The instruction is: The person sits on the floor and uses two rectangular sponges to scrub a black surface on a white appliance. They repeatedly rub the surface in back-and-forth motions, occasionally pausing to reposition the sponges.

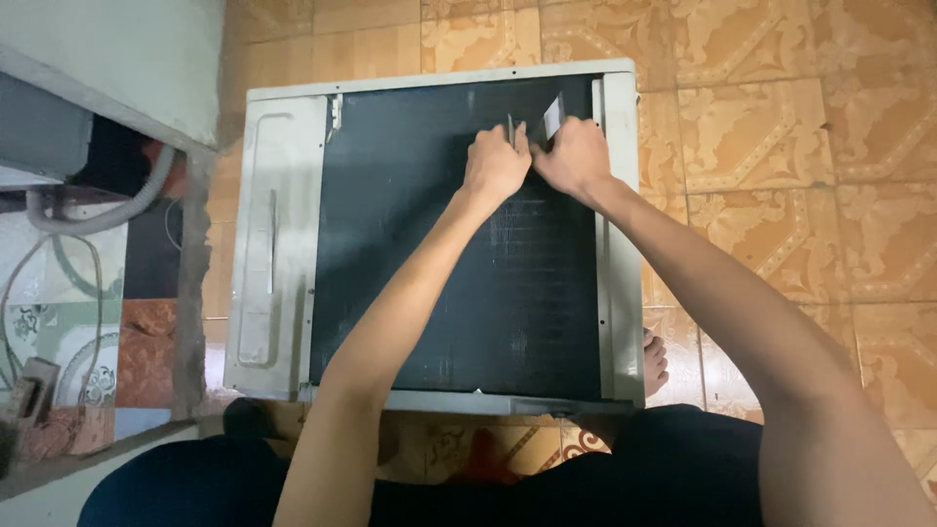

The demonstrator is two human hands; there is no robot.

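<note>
Single head-mounted view; looks steeply down, at arm's length, over the finned unit (459, 244) lying on the tiled floor (781, 146).

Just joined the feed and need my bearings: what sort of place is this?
Probably a home floor used as a makeshift repair spot. An air-conditioner unit lies flat on patterned floor tiles, hoses and cables trail at left, and both hands, left hand and right hand, work on its dark fins.
</note>
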